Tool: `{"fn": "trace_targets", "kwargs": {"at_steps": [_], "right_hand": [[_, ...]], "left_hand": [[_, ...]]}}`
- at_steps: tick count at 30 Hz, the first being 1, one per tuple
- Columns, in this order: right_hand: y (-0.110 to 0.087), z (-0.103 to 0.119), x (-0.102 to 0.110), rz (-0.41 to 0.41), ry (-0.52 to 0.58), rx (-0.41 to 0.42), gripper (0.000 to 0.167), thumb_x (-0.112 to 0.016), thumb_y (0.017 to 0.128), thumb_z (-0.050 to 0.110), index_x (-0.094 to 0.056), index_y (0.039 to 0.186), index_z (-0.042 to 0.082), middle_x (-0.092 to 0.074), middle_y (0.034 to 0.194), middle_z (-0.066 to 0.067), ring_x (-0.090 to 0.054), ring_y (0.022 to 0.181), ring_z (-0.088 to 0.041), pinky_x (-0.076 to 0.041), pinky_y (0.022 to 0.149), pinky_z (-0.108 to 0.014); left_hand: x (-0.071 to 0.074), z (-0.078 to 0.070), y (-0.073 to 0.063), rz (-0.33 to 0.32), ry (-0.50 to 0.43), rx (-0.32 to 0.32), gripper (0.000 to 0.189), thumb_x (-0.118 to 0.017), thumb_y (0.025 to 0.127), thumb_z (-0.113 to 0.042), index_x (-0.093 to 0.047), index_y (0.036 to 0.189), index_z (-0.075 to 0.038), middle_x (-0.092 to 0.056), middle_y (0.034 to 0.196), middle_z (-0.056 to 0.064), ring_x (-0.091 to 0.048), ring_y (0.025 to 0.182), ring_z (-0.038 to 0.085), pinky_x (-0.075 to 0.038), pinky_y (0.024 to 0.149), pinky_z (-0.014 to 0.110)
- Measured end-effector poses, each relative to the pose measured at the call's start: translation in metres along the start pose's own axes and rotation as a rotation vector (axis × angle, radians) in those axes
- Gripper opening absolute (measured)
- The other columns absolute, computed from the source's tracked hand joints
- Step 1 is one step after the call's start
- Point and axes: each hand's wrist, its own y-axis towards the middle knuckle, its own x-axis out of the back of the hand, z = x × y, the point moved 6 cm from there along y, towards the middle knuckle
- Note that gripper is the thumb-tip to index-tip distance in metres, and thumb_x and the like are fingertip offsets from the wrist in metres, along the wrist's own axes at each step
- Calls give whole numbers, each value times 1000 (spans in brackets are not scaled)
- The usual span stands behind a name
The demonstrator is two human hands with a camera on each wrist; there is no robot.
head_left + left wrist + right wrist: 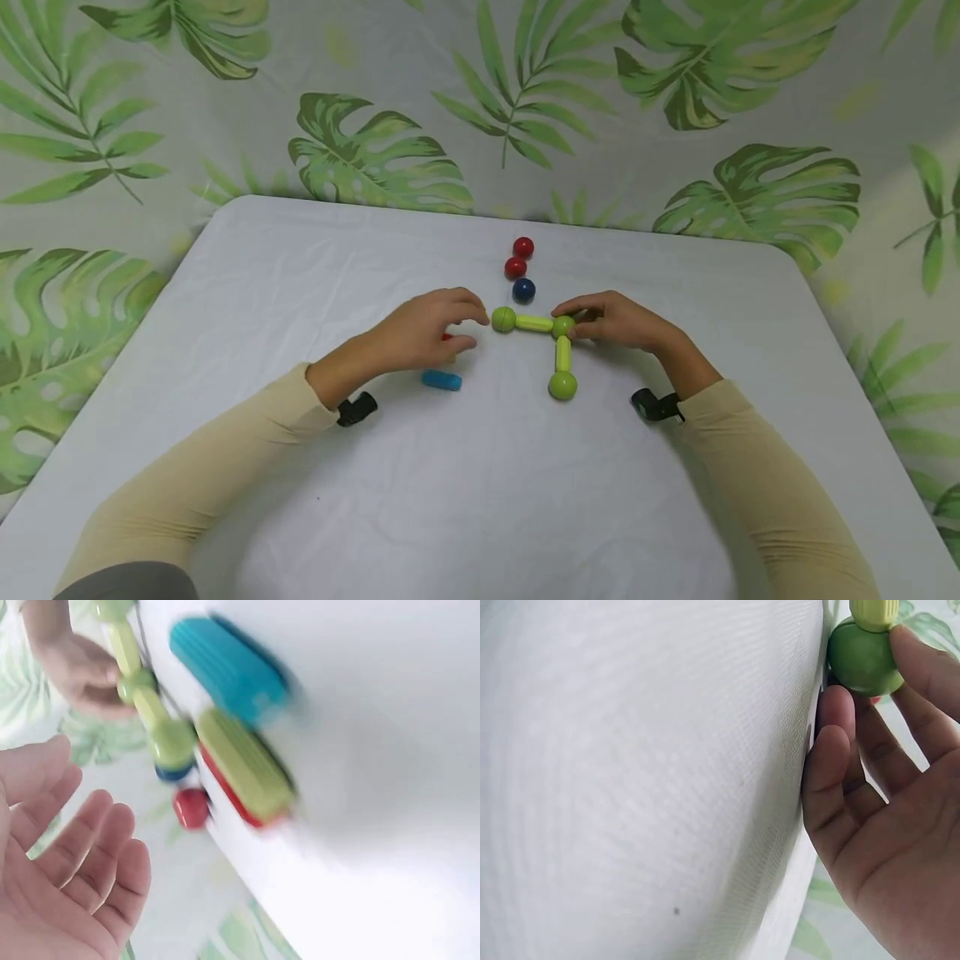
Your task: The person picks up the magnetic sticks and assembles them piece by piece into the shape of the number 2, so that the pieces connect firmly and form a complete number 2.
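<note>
A light-green L-shaped piece made of ball connectors and rods lies on the table, with a ball at its left end (504, 319), a corner ball (563, 326) and a ball at the near end (562, 385). My right hand (618, 322) pinches the corner ball between thumb and fingers. Left of the piece, my left hand (431, 331) hovers with fingers spread and nothing in them. Below it are a blue rod (227, 669), a yellow-green rod (246, 763) and a red rod (225, 784), lying close together; in the head view the hand mostly hides the last two.
Beyond the green piece, two red balls (523, 247) and a dark blue ball (523, 290) stand in a loose row. A white cloth (480, 500) covers the table. Leaf-patterned fabric (525, 100) hangs behind its far edge.
</note>
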Motion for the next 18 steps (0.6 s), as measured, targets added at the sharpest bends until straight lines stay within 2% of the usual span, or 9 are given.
{"fn": "trace_targets", "kwargs": {"at_steps": [3, 5, 10, 13, 18], "right_hand": [[-1, 1, 0, 4, -4, 17, 38, -68, 94, 21, -65, 131, 17, -64, 129, -8, -57, 96, -22, -50, 80, -31], [-1, 1, 0, 6, -9, 22, 37, -67, 94, 21, -65, 131, 17, -64, 129, -8, -57, 96, -22, -50, 80, -30], [-1, 0, 0, 12, 7, 31, 37, -68, 94, 21, -65, 131, 16, -63, 132, -9, -57, 98, -23, -50, 81, -30], [-1, -1, 0, 15, 17, 32, 38, -68, 94, 21, -65, 131, 16, -63, 133, -9, -57, 99, -23, -50, 82, -30], [-1, -2, 0, 15, 26, 22, 38, -68, 94, 22, -64, 131, 17, -62, 134, -8, -57, 101, -23, -50, 83, -30]], "left_hand": [[16, 11, -16, -30, 34, 18, 23, -69, 92, -15, -72, 114, -9, -67, 119, 3, -63, 113, 21, -53, 96, 39], [21, 19, -26, -35, 54, 40, 20, -69, 92, -14, -73, 111, -10, -69, 115, 2, -64, 108, 22, -53, 93, 39], [20, 32, -43, -1, 106, 91, 18, -70, 90, -9, -74, 108, -11, -71, 111, 2, -65, 105, 23, -54, 90, 40], [14, 34, -46, 3, 182, 66, 19, -72, 88, -9, -75, 107, -11, -71, 109, 2, -64, 104, 23, -56, 88, 38], [2, 34, -43, -32, 268, -25, 21, -74, 86, -7, -75, 106, -11, -72, 104, 2, -62, 98, 21, -56, 82, 32]]}}
